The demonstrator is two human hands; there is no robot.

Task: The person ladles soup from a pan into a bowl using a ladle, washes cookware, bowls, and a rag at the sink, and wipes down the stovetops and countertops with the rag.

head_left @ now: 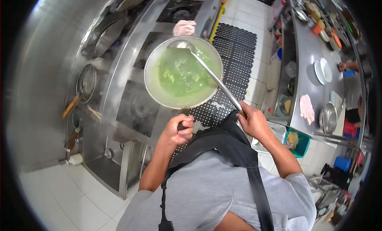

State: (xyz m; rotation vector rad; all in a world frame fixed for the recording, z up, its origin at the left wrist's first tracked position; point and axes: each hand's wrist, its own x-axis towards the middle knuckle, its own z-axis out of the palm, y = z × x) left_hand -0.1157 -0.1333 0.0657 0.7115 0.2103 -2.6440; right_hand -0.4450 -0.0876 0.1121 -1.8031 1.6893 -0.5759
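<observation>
- Your left hand (179,130): fingers clamped around the black grip (182,126) of the round pan (151,83).
- Your right hand (255,121): fingers wrapped about the handle end of the ladle (219,83).
- Pan, directly before you: contains pale green liquid (184,81); the ladle's scoop lies within the far rim.
- Left of the pan: the stove (139,105); whether they touch, you cannot tell.
- Right: a counter (312,44) bearing white dishes (325,70) and a metal bowl (329,118); a teal bin (305,145) with pale contents stands lower.

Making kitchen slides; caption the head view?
Left hand grips a black handle; right hand holds a ladle across a pan of green liquid.
</observation>
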